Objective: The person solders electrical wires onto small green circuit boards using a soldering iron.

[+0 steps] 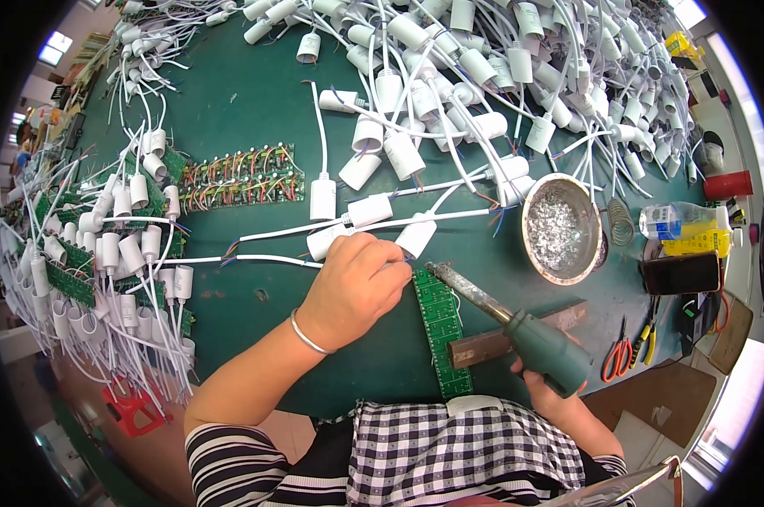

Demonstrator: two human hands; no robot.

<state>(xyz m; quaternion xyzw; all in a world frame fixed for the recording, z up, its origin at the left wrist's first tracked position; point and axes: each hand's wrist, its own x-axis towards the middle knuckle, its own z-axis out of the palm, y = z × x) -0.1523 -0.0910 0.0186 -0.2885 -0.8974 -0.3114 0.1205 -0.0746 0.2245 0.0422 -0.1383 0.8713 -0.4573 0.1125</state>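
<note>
My left hand (pixel 356 283), with a silver bangle on the wrist, is closed on a white cylindrical capacitor (pixel 415 235) and presses its wire leads at the top end of a long green circuit board strip (pixel 443 329). My right hand (pixel 559 393) grips the dark green handle of a soldering iron (pixel 504 314). The iron's burnt metal tip points up-left and meets the board next to my left fingers. Two more white capacitors (pixel 348 221) with white leads lie just beyond my left hand.
A big heap of white wired capacitors (pixel 500 76) fills the far side of the green table (pixel 255 93). Finished boards with capacitors (pixel 120 253) pile at left. A metal bowl of solder scraps (pixel 559 228), a plastic bottle (pixel 682 221), a phone (pixel 679 273) and cutters (pixel 620 355) sit at right.
</note>
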